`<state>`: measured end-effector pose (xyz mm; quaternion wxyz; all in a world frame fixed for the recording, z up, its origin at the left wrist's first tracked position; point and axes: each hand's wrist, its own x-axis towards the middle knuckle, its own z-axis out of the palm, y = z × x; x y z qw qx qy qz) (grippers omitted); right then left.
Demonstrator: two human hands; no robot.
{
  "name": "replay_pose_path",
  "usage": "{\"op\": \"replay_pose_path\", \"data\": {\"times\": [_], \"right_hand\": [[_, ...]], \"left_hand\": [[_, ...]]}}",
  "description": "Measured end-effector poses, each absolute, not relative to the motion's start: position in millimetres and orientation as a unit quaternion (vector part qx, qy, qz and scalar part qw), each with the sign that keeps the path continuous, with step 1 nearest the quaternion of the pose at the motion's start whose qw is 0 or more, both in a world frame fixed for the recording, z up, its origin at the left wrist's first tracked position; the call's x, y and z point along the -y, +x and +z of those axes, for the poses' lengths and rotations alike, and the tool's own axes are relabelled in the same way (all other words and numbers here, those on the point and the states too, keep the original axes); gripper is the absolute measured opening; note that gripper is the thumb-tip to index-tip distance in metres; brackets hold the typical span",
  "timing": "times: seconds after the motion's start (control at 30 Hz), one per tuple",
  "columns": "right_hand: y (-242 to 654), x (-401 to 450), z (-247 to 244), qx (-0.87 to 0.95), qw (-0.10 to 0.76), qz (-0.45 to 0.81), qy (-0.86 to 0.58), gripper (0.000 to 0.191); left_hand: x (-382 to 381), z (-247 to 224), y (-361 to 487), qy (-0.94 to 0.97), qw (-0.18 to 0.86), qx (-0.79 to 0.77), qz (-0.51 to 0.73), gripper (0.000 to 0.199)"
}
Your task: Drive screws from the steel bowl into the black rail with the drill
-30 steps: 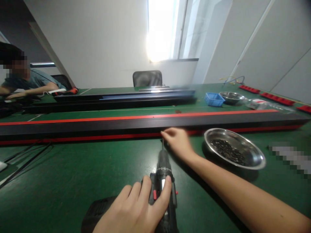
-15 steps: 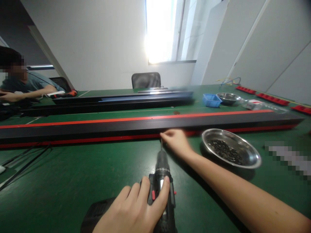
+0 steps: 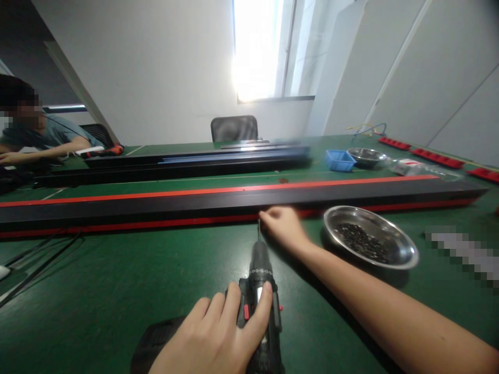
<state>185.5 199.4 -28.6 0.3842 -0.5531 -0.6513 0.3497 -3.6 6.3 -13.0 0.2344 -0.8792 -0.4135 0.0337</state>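
While the left hand [image 3: 212, 332] curls its fingers over a black drill [image 3: 260, 259], the right hand [image 3: 285, 228] presses its fingers together beside the red-edged bar [image 3: 156, 208].

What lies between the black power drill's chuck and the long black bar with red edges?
In the head view, a thin metal bit reaches toward the bar, with the bare right hand beside its tip; whether bit touches bar is unclear.

Beyond the far edge of the green table [image 3: 128, 291] I see a black mesh chair [image 3: 234, 129], toward its far right corner a blue basket [image 3: 340, 165] beside a metal bowl [image 3: 364, 163] and a plastic bag [image 3: 407, 167], near its right edge red strips [image 3: 438, 158], and at its left end a co-worker [image 3: 62, 132] leaning over it.
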Motion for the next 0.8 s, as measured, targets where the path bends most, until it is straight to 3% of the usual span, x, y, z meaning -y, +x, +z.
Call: {"op": "replay_pose_path", "data": {"times": [0.4, 0.6, 0.8], "right_hand": [[185, -198, -31, 0.65, 0.398, 0.361, -0.538, 0.039], [188, -192, -26, 0.668, 0.423, 0.274, -0.547, 0.04], [190, -188, -25, 0.699, 0.396, 0.357, -0.477, 0.035]], "left_hand": [[-9, -17, -3, -0.882, 0.236, 0.406, 0.031, 0.068], [-9, -15, -4, -0.882, 0.229, 0.41, 0.031, 0.068], [-8, -15, -4, -0.883, 0.22, 0.414, 0.034, 0.067]]}}
